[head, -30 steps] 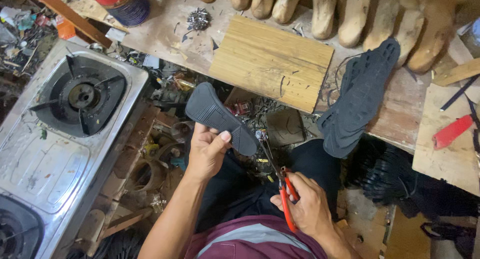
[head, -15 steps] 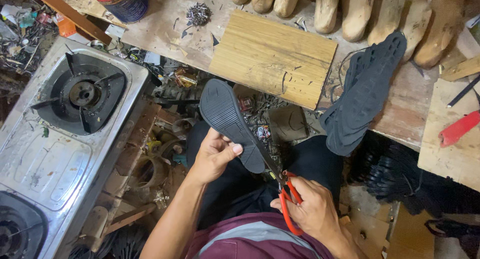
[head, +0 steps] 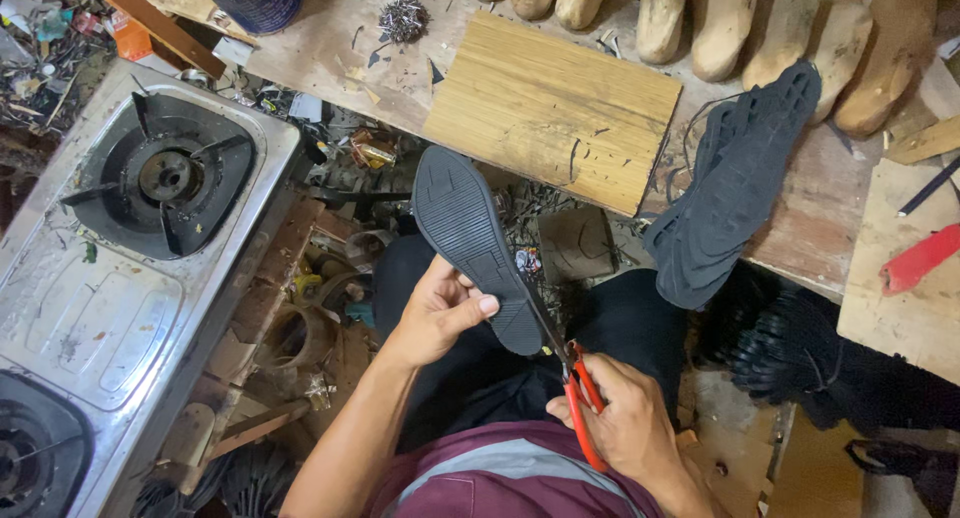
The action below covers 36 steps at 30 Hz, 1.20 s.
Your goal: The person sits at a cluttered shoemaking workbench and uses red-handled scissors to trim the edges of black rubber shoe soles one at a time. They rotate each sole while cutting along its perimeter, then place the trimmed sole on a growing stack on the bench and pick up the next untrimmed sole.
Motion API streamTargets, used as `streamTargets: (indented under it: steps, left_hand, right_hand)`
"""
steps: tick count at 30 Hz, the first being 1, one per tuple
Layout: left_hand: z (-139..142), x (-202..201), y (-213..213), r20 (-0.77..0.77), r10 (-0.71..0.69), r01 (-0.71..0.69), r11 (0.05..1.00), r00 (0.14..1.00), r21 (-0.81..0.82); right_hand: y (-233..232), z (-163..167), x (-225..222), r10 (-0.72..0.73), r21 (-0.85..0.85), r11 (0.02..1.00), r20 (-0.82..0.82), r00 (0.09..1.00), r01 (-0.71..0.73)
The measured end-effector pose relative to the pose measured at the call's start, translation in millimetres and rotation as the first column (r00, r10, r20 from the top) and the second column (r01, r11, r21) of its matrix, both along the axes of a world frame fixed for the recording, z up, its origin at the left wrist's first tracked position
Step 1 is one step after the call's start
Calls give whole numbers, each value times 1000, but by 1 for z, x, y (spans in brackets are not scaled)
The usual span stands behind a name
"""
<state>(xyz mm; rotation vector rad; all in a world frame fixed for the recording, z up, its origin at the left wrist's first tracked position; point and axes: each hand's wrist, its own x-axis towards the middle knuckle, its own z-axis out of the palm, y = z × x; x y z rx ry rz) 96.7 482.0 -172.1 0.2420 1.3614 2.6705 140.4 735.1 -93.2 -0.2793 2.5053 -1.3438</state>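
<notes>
Left fingers: closed around the black shoe sole [head: 470, 240], thumb [head: 470, 306] laid across its ribbed underside, the other fingers hidden behind it.
Left hand [head: 440, 313]: grips the sole near its narrower lower end, forearm coming up from the bottom of the view.
Right fingers: wrapped through and around the red handles of the scissors [head: 578, 398], holding them firmly.
Right hand [head: 625, 423]: low in the view, just right of the left hand, knuckles toward the camera.
Scissors: blades point up and left; their tips meet the lower edge of the sole. How far the blades are parted I cannot tell.
Shoe sole: held in the air above the person's lap, tilted, tread facing the camera, wide end toward the surface.
Lap: dark trousers [head: 640, 328] below the sole, a maroon shirt [head: 500, 483] at the bottom edge.
Surface [head: 340, 53]: worn wooden bench across the top, littered with scraps.
Wooden board [head: 550, 103]: pale rectangular slab lying flat on the surface, just beyond the sole's wide end.
Stack of black soles [head: 735, 193]: lies to the right, hanging partly over the surface's edge, well apart from the hands.
Wooden shoe lasts [head: 720, 23]: a row along the far edge.
Pile of small nails [head: 403, 18]: near the board's upper left corner.
Gas stove [head: 130, 238]: steel two-burner unit to the left, on the floor side.
Red tool [head: 920, 258]: on a pale board at far right.
</notes>
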Motion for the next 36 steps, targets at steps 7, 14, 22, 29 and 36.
streamTargets:
  steps: [7, 14, 22, 29, 36]
  left_hand:
    - [-1, -6, -4, 154, 23, -33, 997, 988, 67]
    - [-9, -17, -3, 120, 187, -186, 982, 975, -16]
    - [-10, -8, 18, 117, 89, -109, 977, 989, 181]
    - [-12, 0, 27, 128, 25, -53, 974, 991, 219]
    - [-14, 1, 29, 114, 27, -52, 975, 993, 215]
  right_hand:
    - [9, -28, 8, -36, -60, 998, 23, 999, 37]
    - [14, -46, 7, -91, 32, 996, 170, 981, 87]
    - [2, -26, 10, -7, -22, 1000, 110, 994, 10]
    - [1, -30, 10, 2, -154, 988, 107, 994, 14]
    - [3, -45, 17, -30, -148, 987, 188, 982, 58]
